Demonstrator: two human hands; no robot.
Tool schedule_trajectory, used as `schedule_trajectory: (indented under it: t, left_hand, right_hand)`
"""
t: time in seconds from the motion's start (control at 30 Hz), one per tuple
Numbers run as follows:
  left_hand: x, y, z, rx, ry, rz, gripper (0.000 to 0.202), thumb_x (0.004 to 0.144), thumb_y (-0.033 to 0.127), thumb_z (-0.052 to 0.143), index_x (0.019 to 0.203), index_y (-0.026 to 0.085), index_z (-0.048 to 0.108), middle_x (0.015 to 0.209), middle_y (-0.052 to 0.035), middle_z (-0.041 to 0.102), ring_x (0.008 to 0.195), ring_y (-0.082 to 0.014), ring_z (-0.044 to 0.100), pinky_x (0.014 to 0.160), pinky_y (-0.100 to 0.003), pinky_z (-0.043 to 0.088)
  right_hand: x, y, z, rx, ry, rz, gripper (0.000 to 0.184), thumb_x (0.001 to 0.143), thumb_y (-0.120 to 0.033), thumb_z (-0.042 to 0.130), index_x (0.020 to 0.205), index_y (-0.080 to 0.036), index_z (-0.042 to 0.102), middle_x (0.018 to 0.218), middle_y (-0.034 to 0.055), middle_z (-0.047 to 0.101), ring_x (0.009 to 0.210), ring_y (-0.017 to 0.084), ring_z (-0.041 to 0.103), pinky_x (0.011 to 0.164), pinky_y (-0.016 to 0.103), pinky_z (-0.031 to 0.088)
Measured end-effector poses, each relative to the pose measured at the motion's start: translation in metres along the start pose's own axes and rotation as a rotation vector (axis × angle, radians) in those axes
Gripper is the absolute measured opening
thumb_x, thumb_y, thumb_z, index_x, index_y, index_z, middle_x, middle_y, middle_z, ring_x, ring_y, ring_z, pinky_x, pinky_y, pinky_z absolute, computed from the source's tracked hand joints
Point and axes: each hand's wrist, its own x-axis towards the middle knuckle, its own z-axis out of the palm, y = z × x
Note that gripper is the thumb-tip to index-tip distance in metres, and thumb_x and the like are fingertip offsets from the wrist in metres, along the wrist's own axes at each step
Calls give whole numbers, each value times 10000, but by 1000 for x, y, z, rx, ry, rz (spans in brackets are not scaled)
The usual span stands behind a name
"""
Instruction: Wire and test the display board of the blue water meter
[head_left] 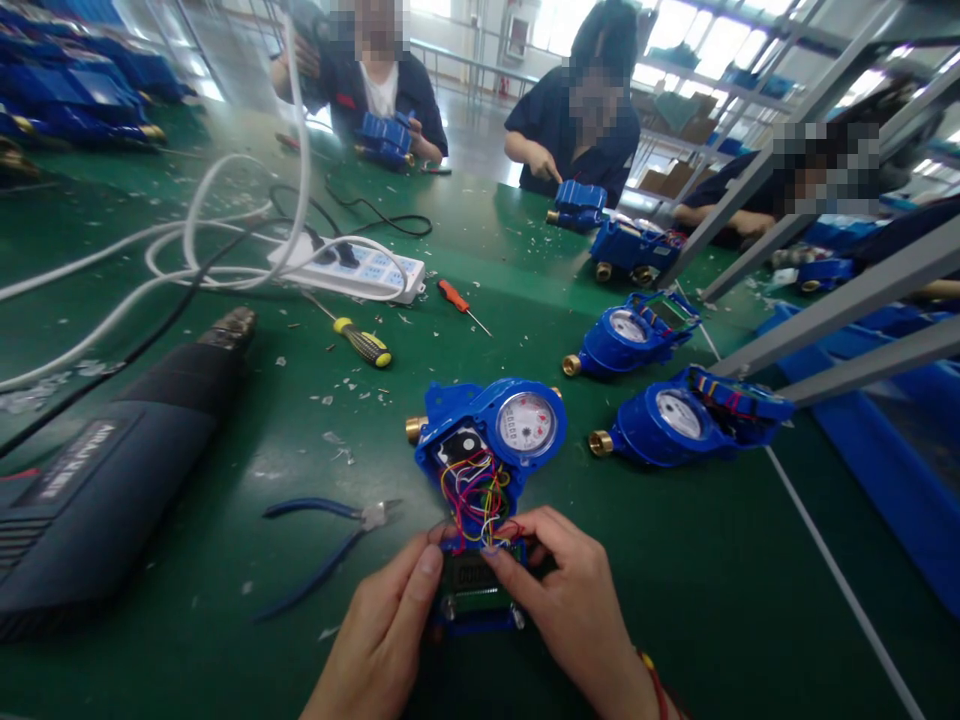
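Toward the table's (720, 560) near edge I've got left hand (390, 610) and right hand (574, 575) both gripping the display board (474, 600), equally close, long side left-right, meter (491, 440) just beyond, joined by wires (480, 488), pipe axis roughly left-right too.

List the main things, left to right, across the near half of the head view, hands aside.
Heat gun, blue-handled cutters, opened blue meter, nearest meter to its right, blue bin.
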Motion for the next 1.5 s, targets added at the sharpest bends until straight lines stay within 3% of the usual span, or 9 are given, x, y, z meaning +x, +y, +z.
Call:
schedule_trajectory:
  t: [0.1, 0.23, 0.33, 0.53, 0.73, 0.87, 1.1, 1.3, 1.5]
  left_hand:
    - [0, -2, 0, 127, 45, 76, 396, 878, 466, 408, 1149, 216, 552, 1044, -35, 642, 1002, -196, 575, 866, -232, 447]
    - [0, -4, 1, 301, 222, 254, 265, 850, 366, 515, 1085, 253, 554, 846, 12, 639, 782, -146, 612, 669, -195, 488]
    - [3, -3, 1, 313, 287, 429, 212, 844, 278, 550, 1056, 281, 539, 860, 48, 609, 706, -89, 577, 659, -160, 473]
    - [9, 1, -2, 318, 290, 568, 155, 837, 172, 567, 968, 252, 543, 925, 47, 585, 859, -62, 571, 786, -124, 437]
    - [9, 8, -5, 372, 270, 642, 122, 835, 154, 557, 928, 232, 565, 983, 21, 566, 898, -70, 571, 791, -131, 443]
    - [8, 10, -1, 337, 272, 507, 33, 850, 243, 541, 855, 232, 572, 864, 35, 607, 786, -84, 594, 716, -154, 463]
    - [11, 8, 2, -5, 284, 11, 354, 834, 543, 457, 835, 201, 549, 678, 17, 593, 589, -131, 554, 530, -218, 445]
    - [13, 5, 0, -63, 242, -38, 374, 839, 573, 426, 849, 211, 522, 766, 4, 597, 720, -161, 556, 662, -267, 446]
    - [11, 5, 0, -45, 189, -13, 341, 847, 558, 432, 854, 226, 510, 731, 33, 544, 667, -133, 505, 611, -237, 406]
  right_hand:
    - [-1, 0, 1, 28, 35, -64, 31, 801, -209, 634, 820, -195, 654, 774, 4, 647, 675, 147, 585, 595, 255, 437]
    - [-1, 2, 1, 106, 68, -146, 54, 815, -172, 614, 832, -187, 663, 798, 21, 651, 716, 143, 602, 633, 245, 466]
    - [0, 2, 1, 131, 79, -168, 64, 804, -148, 621, 830, -181, 669, 799, 30, 645, 721, 141, 603, 640, 238, 477]
    - [-1, 3, 0, 94, 96, -148, 60, 795, -157, 618, 824, -186, 662, 941, 63, 604, 775, 152, 592, 634, 245, 477]
    - [-1, 1, 0, 67, 82, -139, 25, 794, -159, 603, 811, -173, 614, 787, 29, 618, 696, 148, 568, 603, 248, 444]
    - [-1, 1, 1, 50, 45, -96, 122, 741, -216, 697, 834, -179, 627, 794, 17, 629, 676, 145, 554, 602, 242, 437]
    - [-1, 1, 0, 78, 23, -18, 119, 829, -263, 599, 779, -175, 662, 724, 13, 629, 615, 130, 575, 571, 229, 433]
    - [-2, 1, 3, 176, -6, 95, 244, 867, -343, 533, 751, -161, 646, 713, 26, 631, 582, 128, 611, 523, 210, 446]
    - [-4, 0, 5, 217, -17, 194, 258, 876, -375, 505, 767, -164, 606, 647, 17, 644, 555, 132, 612, 517, 205, 442]
